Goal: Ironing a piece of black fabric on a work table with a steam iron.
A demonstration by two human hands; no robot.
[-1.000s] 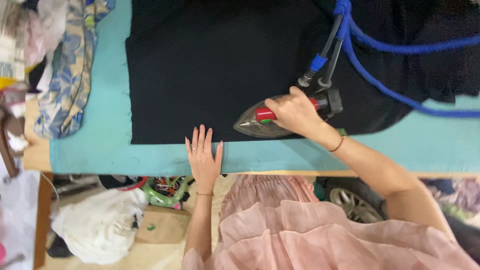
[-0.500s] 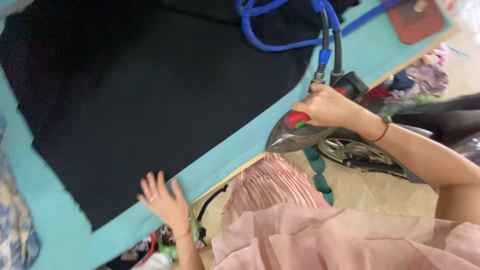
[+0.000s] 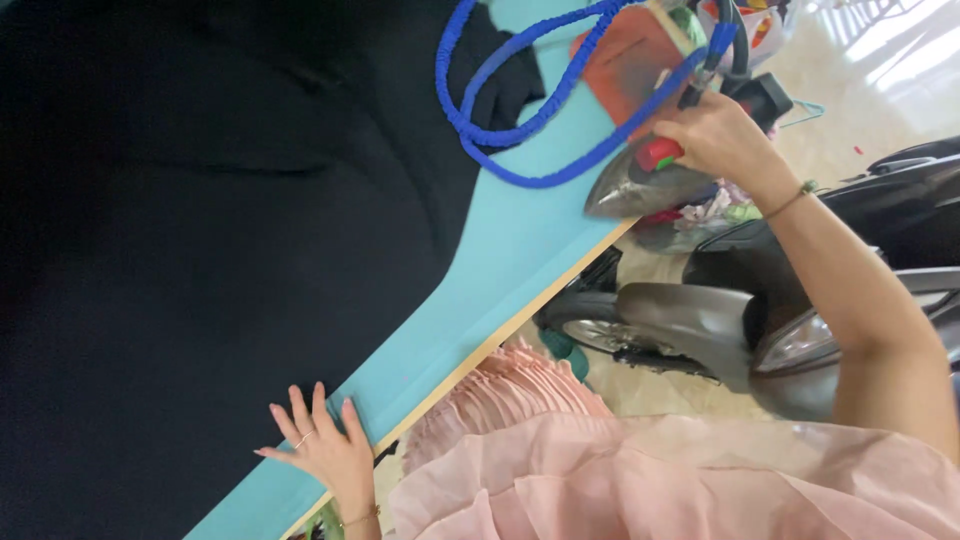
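Note:
A large black cloth (image 3: 200, 250) lies spread over a turquoise-covered table (image 3: 510, 250). My left hand (image 3: 322, 450) rests flat, fingers apart, at the table's near edge beside the cloth. My right hand (image 3: 715, 135) grips the red handle of a grey steam iron (image 3: 645, 185), held at the table's edge, off the cloth. A blue sleeved cord (image 3: 520, 120) loops from the iron across the table and over the cloth's corner.
A reddish-brown pad (image 3: 625, 60) lies at the table's far end. A grey scooter (image 3: 720, 310) stands on the tiled floor right beside the table. Scraps of cloth lie under the iron. My pink pleated skirt (image 3: 600, 470) fills the bottom.
My right hand has carried the iron off the black cloth to the table's edge. The view has swung, and my left hand has stayed flat near the table's edge.

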